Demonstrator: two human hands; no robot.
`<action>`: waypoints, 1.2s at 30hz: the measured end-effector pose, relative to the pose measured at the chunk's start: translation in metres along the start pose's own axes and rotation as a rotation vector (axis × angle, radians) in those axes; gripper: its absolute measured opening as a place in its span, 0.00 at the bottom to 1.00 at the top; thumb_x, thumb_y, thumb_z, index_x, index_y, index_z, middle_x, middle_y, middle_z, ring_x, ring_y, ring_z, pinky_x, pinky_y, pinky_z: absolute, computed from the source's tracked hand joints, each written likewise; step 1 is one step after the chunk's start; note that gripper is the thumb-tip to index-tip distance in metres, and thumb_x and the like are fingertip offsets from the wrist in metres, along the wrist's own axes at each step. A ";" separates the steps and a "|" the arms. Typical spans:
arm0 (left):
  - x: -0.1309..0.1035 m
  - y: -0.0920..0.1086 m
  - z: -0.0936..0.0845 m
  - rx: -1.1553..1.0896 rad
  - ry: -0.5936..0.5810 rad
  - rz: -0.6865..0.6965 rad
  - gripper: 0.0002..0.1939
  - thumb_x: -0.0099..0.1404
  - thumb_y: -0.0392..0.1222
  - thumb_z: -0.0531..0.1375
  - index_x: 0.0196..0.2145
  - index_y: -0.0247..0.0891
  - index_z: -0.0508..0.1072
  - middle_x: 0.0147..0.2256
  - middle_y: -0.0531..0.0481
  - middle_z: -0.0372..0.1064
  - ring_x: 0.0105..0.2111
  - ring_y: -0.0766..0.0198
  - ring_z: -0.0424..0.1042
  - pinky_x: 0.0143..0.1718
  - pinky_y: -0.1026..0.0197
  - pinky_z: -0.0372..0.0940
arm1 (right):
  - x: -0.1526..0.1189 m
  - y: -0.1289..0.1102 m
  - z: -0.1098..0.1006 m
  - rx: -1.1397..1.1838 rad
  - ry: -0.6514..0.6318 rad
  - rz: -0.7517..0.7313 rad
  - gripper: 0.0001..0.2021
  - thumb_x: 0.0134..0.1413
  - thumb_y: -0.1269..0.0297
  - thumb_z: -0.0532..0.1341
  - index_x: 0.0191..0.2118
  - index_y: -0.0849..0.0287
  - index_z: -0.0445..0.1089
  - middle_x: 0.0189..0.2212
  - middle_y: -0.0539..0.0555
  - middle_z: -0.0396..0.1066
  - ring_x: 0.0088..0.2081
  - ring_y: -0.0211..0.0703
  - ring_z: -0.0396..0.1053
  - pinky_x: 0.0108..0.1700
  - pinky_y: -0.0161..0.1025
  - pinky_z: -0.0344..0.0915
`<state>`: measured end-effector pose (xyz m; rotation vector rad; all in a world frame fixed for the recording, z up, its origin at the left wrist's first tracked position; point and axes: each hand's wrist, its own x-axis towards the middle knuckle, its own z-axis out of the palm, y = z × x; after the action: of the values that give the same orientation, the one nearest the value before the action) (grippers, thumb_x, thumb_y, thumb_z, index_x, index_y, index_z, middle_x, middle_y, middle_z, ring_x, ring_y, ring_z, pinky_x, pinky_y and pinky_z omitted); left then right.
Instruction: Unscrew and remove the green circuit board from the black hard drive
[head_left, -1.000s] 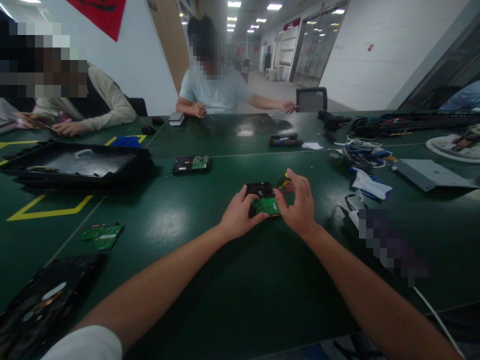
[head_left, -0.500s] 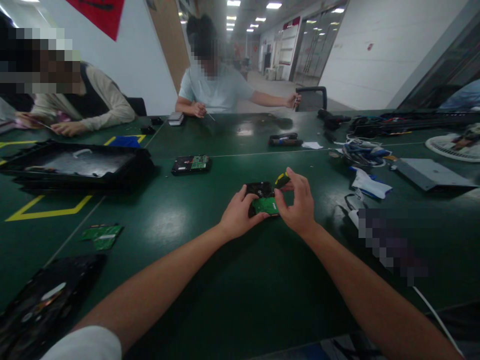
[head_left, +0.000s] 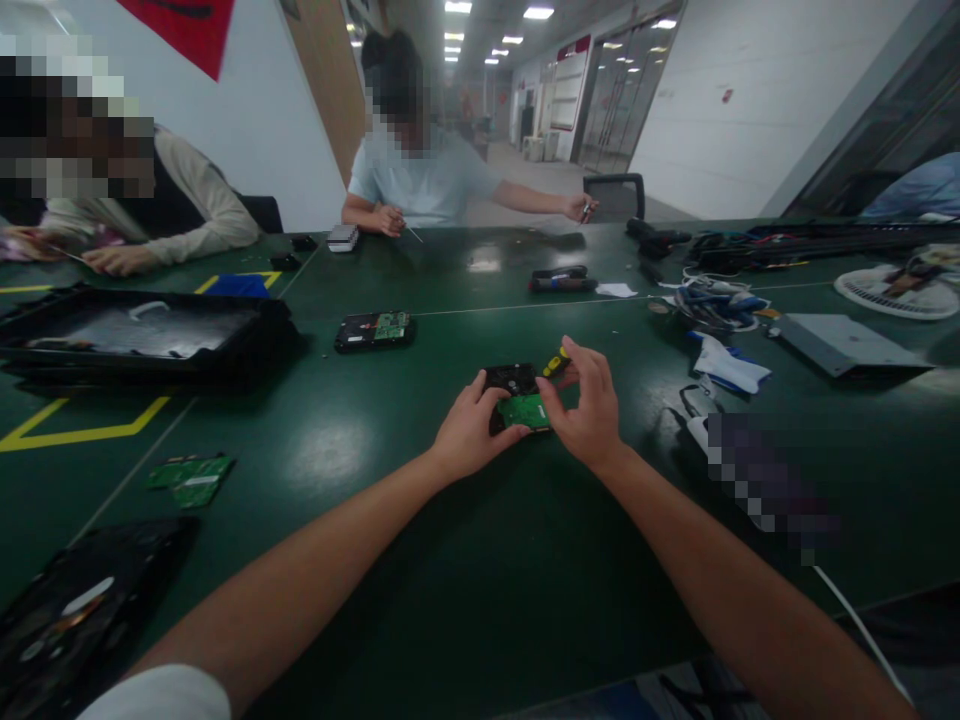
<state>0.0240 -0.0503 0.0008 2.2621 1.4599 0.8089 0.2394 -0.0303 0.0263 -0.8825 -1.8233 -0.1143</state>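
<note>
A hard drive [head_left: 510, 378] lies on the green table in front of me, its green circuit board [head_left: 525, 411] facing up along the near side. My left hand [head_left: 466, 432] grips the drive from the left, fingers at its far edge and thumb along the near edge. Above the drive's right side, my right hand [head_left: 589, 412] is closed on a small yellow and black screwdriver [head_left: 555, 363], held at a slant between thumb and fingers. The screwdriver's tip is hidden, so I cannot tell whether it touches a screw.
Another hard drive [head_left: 373, 331] sits farther back. Left are black trays [head_left: 150, 335], a loose circuit board [head_left: 196, 480] and a large black casing [head_left: 90, 610]. Cables [head_left: 720, 302], a metal box [head_left: 847, 342] and a white-corded object [head_left: 750, 470] lie right. Two people sit across the table.
The whole view has shifted slightly. The screwdriver has turned a little in my right hand, showing more of its yellow. My left hand keeps its grip on the hard drive.
</note>
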 end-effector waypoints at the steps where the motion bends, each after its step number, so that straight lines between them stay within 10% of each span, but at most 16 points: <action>1: 0.000 0.000 0.000 -0.001 -0.001 0.002 0.31 0.65 0.60 0.67 0.59 0.41 0.70 0.71 0.32 0.53 0.73 0.41 0.50 0.68 0.39 0.58 | 0.000 0.000 0.000 -0.001 0.002 0.001 0.34 0.65 0.65 0.62 0.73 0.47 0.52 0.57 0.61 0.66 0.44 0.48 0.73 0.42 0.50 0.80; 36: 0.000 -0.001 0.001 0.009 -0.002 -0.002 0.31 0.65 0.61 0.66 0.59 0.41 0.70 0.71 0.32 0.52 0.73 0.40 0.50 0.67 0.38 0.58 | -0.001 0.001 0.001 0.015 0.028 -0.003 0.34 0.64 0.66 0.64 0.72 0.48 0.53 0.54 0.60 0.66 0.44 0.47 0.73 0.43 0.49 0.80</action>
<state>0.0236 -0.0501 -0.0008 2.2668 1.4681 0.8012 0.2389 -0.0295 0.0250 -0.8634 -1.7975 -0.1142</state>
